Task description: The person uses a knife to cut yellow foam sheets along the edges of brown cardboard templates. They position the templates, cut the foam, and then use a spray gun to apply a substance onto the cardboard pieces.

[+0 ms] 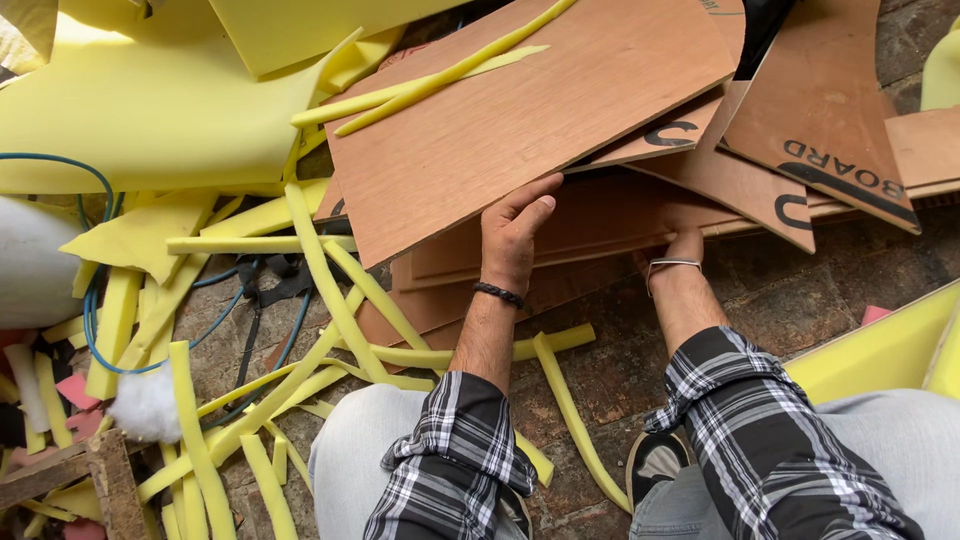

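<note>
The top board (520,110) is a thin brown plywood sheet. It lies tilted, its near edge raised off the stack (600,225) of similar boards under it. Two yellow foam strips (440,75) rest across its upper face.

The left hand (512,235) lifts this board from below. The fingers are curled up under the near edge and the thumb presses against the edge, so the hand grips the sheet and is not spread flat. A dark bracelet sits on this wrist.

The right hand (685,245) reaches into the gap between the raised board and the stack. Its fingers are hidden under the board, so I cannot tell if they are spread or closed on something. A thin metal bangle is on this wrist.

The step in hand seems to be the lifting of the top board to reach what is below. I judge that the next move needs a steady left grip, because the sheet is wide and held only at one edge; the strips on it could slide off if it tilts more.

More boards (820,110) lie to the right. Around the stack, on the dark brick floor (790,300), there are many foam strips, large foam sheets (150,110) and a blue cable (95,330). The knees in pale trousers are at the bottom.
</note>
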